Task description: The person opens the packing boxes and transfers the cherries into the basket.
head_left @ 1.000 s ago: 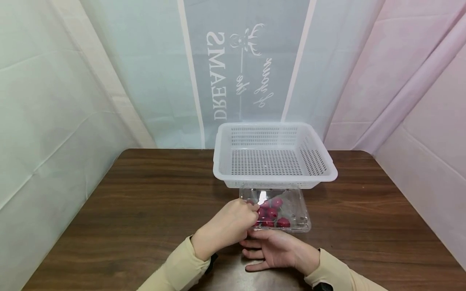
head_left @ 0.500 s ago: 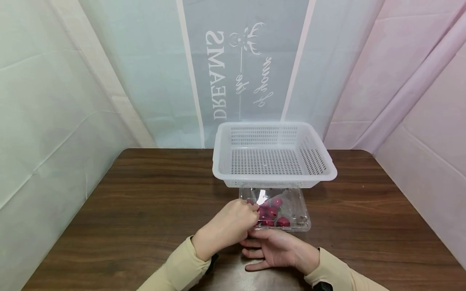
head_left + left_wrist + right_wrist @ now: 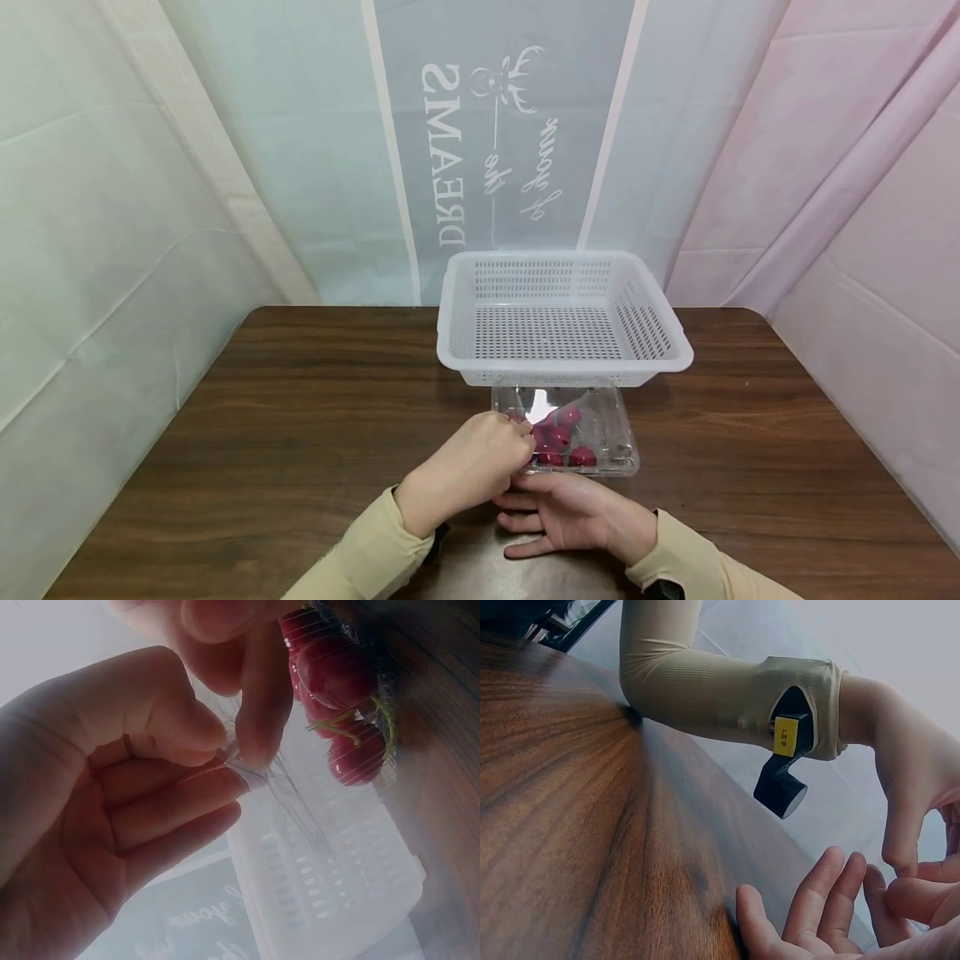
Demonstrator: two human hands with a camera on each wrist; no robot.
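Note:
A clear plastic clamshell box point(image 3: 615, 442) lies on the table and holds several shiny round red fruits point(image 3: 337, 671) with green stems. My left hand point(image 3: 480, 458) is over the box's near left corner, its thumb and fingers pinching the thin clear rim point(image 3: 251, 774). Below the same corner is my right hand point(image 3: 577, 512), palm turned up. Its thumb and forefinger meet at the rim, while the other fingers spread away from the box. In the right wrist view, the fingertips of both hands nearly touch. The left hand hides the box's left side.
A white perforated plastic basket point(image 3: 562, 367) stands directly behind the box, with nothing visible inside. Beneath lies a dark wooden table point(image 3: 315, 433). Fabric curtains point(image 3: 525, 125) enclose the back and sides. Both wrists carry small black cameras point(image 3: 784, 784) at beige sleeves.
Both hands keep the same place at the box corner. The fruits and basket have not visibly moved beyond a very slight shift of the whole view.

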